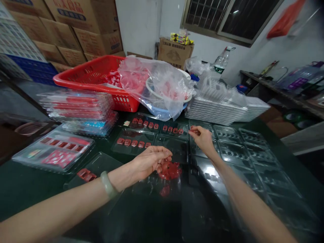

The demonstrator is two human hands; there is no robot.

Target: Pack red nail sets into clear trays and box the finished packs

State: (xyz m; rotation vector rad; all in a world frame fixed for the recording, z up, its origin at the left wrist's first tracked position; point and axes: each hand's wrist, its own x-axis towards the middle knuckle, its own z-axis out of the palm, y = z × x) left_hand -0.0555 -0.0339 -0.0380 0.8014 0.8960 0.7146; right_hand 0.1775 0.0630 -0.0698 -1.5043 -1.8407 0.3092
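My left hand (152, 160), with a pale green bangle (108, 185) on its wrist, hovers beside a loose pile of small red translucent pieces (170, 171). Its fingers are curled and closed; what they hold, if anything, is hidden. Farther to the right, my right hand (202, 137) pinches with thumb and fingertips at the end of a clear plastic tray (174, 122) that carries a row of red pieces. Whatever is in that pinch is too small to name. Two more clear trays, one behind (145, 118) and one nearer (134, 135), also carry rows of red pieces.
Several clear trays (227, 148) cover the table's right side. At left lie a filled tray (54, 150) and stacked filled packs (78, 104). Behind stand a red basket (98, 87), a plastic bag (162, 79), stacked trays (215, 109) and a bottle (221, 60).
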